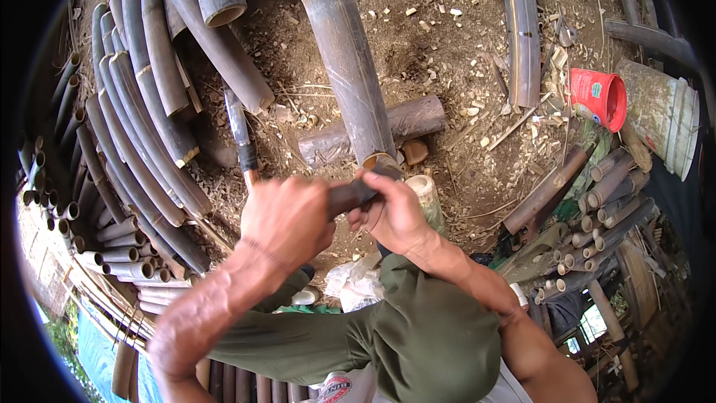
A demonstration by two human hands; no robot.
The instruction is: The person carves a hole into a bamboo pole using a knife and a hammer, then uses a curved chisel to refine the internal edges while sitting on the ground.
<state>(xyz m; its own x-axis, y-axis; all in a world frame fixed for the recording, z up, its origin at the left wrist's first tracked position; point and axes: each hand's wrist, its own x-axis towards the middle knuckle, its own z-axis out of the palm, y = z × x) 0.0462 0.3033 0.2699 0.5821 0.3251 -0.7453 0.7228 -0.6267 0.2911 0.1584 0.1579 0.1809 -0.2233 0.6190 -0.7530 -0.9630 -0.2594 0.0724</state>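
Observation:
A long dark bamboo tube [344, 60] lies propped on a short cross log [418, 119], with its near cut end just in front of my hands. My left hand [287, 220] and my right hand [399, 216] both grip a dark stick-like tool [350, 195]. Its far end rests at the tube's cut end. What kind of tool it is stays hidden by my fingers. A pale short bamboo piece [426, 192] stands just right of my right hand.
A long knife [240, 130] with a dark handle lies on the dirt to the left. Curved split bamboo halves [142, 127] are stacked at left. A red bucket [600, 97] and a pale drum [664, 123] lie at right, above small bamboo tubes [604, 216]. Chips litter the ground.

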